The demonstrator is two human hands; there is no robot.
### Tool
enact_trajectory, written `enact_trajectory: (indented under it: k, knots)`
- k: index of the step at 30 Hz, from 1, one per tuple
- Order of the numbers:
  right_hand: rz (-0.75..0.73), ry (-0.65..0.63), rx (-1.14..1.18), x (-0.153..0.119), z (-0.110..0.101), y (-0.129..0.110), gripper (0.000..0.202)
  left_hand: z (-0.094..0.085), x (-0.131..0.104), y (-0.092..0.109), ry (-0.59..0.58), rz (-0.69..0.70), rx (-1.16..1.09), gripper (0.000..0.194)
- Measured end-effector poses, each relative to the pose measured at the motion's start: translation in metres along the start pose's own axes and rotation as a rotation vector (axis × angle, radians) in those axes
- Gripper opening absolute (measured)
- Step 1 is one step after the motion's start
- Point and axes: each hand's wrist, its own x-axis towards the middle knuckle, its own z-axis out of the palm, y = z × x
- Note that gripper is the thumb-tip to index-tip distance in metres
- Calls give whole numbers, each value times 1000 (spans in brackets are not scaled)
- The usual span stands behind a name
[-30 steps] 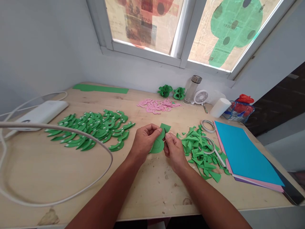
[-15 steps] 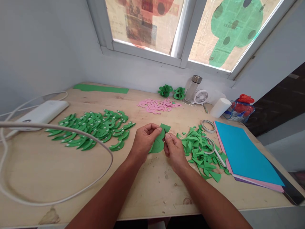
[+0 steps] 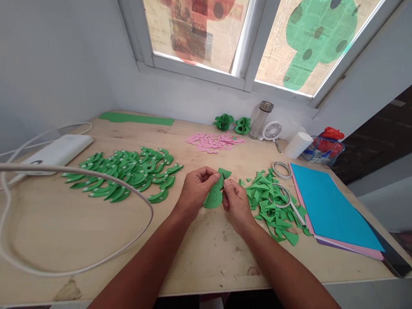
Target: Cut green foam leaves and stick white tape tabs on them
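A green paper piece (image 3: 213, 198) with a curved edge and drawn lines is pinched in my left hand (image 3: 197, 189), fingers closed at its left side. My right hand (image 3: 236, 199) is closed at the paper's right edge around what looks like small scissors; only a thin dark blade (image 3: 224, 176) shows against the paper, and the handles are hidden in the fingers. Right of that hand lies a heap of green paper scraps (image 3: 265, 201). To the left, curved green cutouts with small white patches (image 3: 128, 174) lie in overlapping rows.
Pink cutouts (image 3: 212, 141) lie behind my hands, near two green paper ornaments (image 3: 223, 122), a bottle (image 3: 260, 122) and a small fan (image 3: 272, 130). Tape rolls (image 3: 282, 170) and coloured sheets (image 3: 331, 206) are at right. A white cable (image 3: 96, 174) loops across the left.
The dark blade parts, spread at the paper's edge before, now show as a single thin line. The green paper has shifted slightly, with more of its lower drawn curve showing.
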Motion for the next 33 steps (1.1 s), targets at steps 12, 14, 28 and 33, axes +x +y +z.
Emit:
enact_trajectory:
  k: [12,14,28,33]
  knots:
    - [-2,-4,-7,-1,2,-2,37,-2,2,-4,-27,2,-33,12]
    - [-8,-4,-3,-1,2,-1,38,-2,2,-4,-24,3,-21,12]
    - [-9,3,-27,0,0,0,38,-1,1,0,-24,-10,-18,15]
    - [-1,7,-48,1,0,0,38,-1,1,2,-30,-23,-9,16]
